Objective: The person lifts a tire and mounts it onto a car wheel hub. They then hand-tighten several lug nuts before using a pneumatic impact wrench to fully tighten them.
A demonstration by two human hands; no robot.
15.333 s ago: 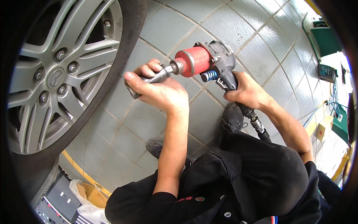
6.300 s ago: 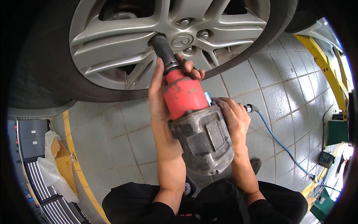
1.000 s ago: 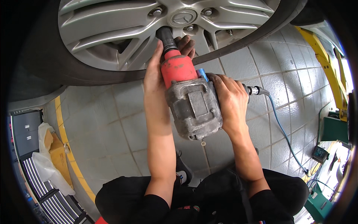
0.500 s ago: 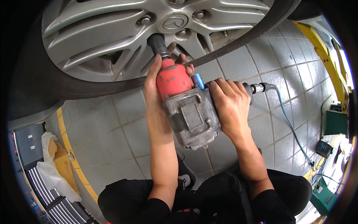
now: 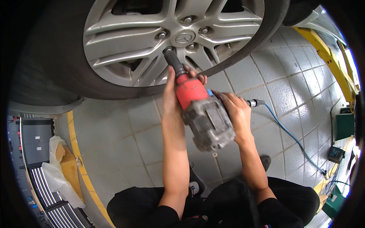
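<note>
An impact wrench [image 5: 213, 121] with a red front housing and a grey rear body is held in both my hands. My left hand [image 5: 170, 91] wraps around the red front, fingertips showing on its far side. My right hand [image 5: 237, 113] grips the handle, which is mostly hidden. A long black socket [image 5: 174, 60] on the wrench points at the lower-left lug nut [image 5: 168, 49] of the silver wheel [image 5: 125, 32]. That nut shows at the socket's end; I cannot tell whether they touch. Several other lug nuts sit around the round centre cap [image 5: 184, 38].
A blue air hose [image 5: 283, 127] runs from the handle to the tiled floor [image 5: 121, 136] at right. A yellow lift arm [image 5: 327, 53] stands far right. Left are a grey tool cabinet [image 5: 38, 138] and a cardboard box [image 5: 70, 171] with plastic wrap. A black tyre [image 5: 64, 57] surrounds the wheel.
The socket was deep in the wheel's lug hole; now its end shows with a nut visible there. Wheel and surroundings have shifted in view. Both hands keep their hold.
</note>
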